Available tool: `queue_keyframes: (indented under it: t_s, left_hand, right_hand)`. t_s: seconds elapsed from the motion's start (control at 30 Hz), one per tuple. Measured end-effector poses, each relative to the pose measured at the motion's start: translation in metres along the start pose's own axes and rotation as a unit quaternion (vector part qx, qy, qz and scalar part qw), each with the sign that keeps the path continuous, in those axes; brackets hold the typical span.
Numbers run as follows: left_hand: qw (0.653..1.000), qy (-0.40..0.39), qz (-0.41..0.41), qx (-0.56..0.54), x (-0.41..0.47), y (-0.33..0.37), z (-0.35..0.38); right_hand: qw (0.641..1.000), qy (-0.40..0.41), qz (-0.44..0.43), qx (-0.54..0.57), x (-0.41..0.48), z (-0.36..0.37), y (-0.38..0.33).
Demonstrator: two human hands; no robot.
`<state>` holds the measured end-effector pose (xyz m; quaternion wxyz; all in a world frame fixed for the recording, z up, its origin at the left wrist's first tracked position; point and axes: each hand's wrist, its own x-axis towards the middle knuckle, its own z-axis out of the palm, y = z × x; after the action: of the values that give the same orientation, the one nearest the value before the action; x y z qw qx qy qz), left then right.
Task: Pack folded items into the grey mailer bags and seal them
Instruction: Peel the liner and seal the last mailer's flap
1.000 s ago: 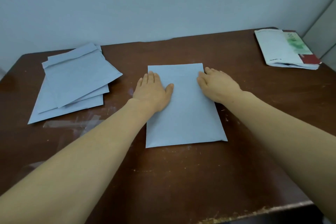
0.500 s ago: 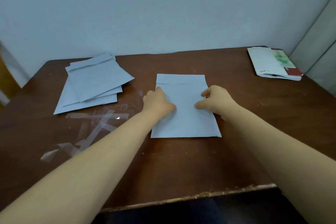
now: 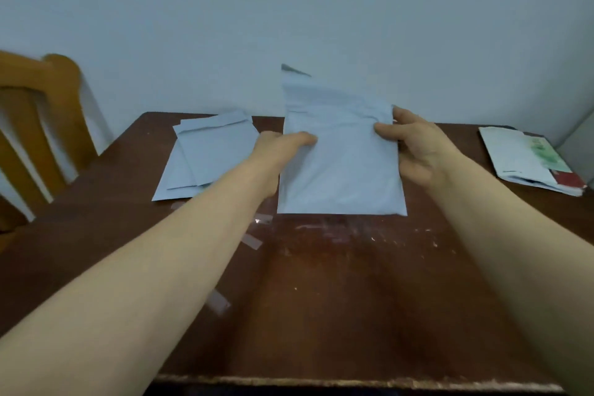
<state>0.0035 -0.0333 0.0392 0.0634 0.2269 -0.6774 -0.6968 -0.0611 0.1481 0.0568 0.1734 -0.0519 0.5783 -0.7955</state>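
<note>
View from a head camera, looking down over two bare forearms at a dark wooden table (image 3: 337, 299). At the centre, both hands hold one grey mailer bag (image 3: 340, 170) raised and tilted, its open end at 12 o'clock and its flap standing up unsealed. The bottom edge sits low, towards 6 o'clock; whether it touches the table cannot be told.

The left hand (image 3: 283, 145) pinches the bag's left edge, thumb on the front and fingers hidden behind. The right hand (image 3: 414, 145) pinches the right edge at about the same height, thumb on the front and fingers curled round the back.

A loose stack of more grey bags (image 3: 209, 157) lies flat at 10 o'clock. A pile of folded items (image 3: 527, 161) sits well apart at 2 o'clock. Strips of clear tape (image 3: 252, 241) stick to the wood at 7 o'clock of the held bag. A wooden chair (image 3: 38, 112) stands off the table at 9 o'clock.

The bag looks slightly full, though its contents are hidden, so the step in hand is probably closing it. To do that well, keep both pinches level so the mouth stays square, lay the bag flat, fold the flap along its crease, and press from the middle outwards so no wrinkles are trapped.
</note>
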Motion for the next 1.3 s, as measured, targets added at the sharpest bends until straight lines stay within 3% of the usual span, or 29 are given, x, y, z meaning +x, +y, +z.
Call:
queue_keyframes:
  t_s: [0.13, 0.23, 0.4, 0.5, 0.57, 0.67, 0.7, 0.8, 0.87, 1.2, 1.23, 1.3]
  left_hand:
    - [0.991, 0.079, 0.106, -0.029, 0.014, 0.026, -0.046]
    - [0.984, 0.139, 0.107, -0.010, 0.037, 0.036, -0.091]
    - [0.973, 0.194, 0.118, 0.047, 0.071, 0.028, -0.140]
    - [0.971, 0.207, 0.057, 0.102, 0.092, 0.007, -0.161]
    - [0.962, 0.216, -0.019, 0.164, 0.099, -0.006, -0.169]
    - [0.939, 0.208, -0.126, 0.245, 0.095, -0.015, -0.171]
    - [0.938, 0.205, -0.138, 0.242, 0.095, -0.015, -0.171]
    - [0.949, 0.199, -0.155, 0.190, 0.101, -0.013, -0.166]
    - [0.948, 0.196, -0.166, 0.186, 0.103, -0.011, -0.156]
    - [0.975, 0.094, -0.180, 0.094, 0.119, -0.004, -0.044]
    - [0.977, 0.078, -0.180, 0.080, 0.118, -0.003, -0.028]
    - [0.981, 0.050, -0.185, 0.037, 0.120, -0.005, 0.002]
  right_hand:
    - [0.999, -0.049, 0.013, 0.001, 0.033, 0.056, -0.001]
    - [0.989, -0.058, 0.065, -0.118, 0.053, 0.095, 0.010]
    - [0.975, -0.047, -0.001, -0.219, 0.091, 0.148, 0.049]
    - [0.959, -0.033, 0.008, -0.280, 0.115, 0.160, 0.078]
    - [0.915, -0.037, 0.020, -0.400, 0.120, 0.160, 0.095]
    - [0.850, -0.039, 0.051, -0.523, 0.122, 0.159, 0.106]
    - [0.851, -0.040, 0.065, -0.520, 0.123, 0.159, 0.108]
    - [0.907, -0.046, 0.093, -0.408, 0.123, 0.163, 0.111]
    - [0.926, -0.041, 0.100, -0.362, 0.126, 0.163, 0.114]
    - [0.926, 0.063, 0.097, -0.360, 0.140, 0.062, 0.071]
    - [0.912, 0.079, 0.085, -0.393, 0.140, 0.050, 0.068]
    - [0.833, 0.117, 0.070, -0.536, 0.139, 0.026, 0.061]
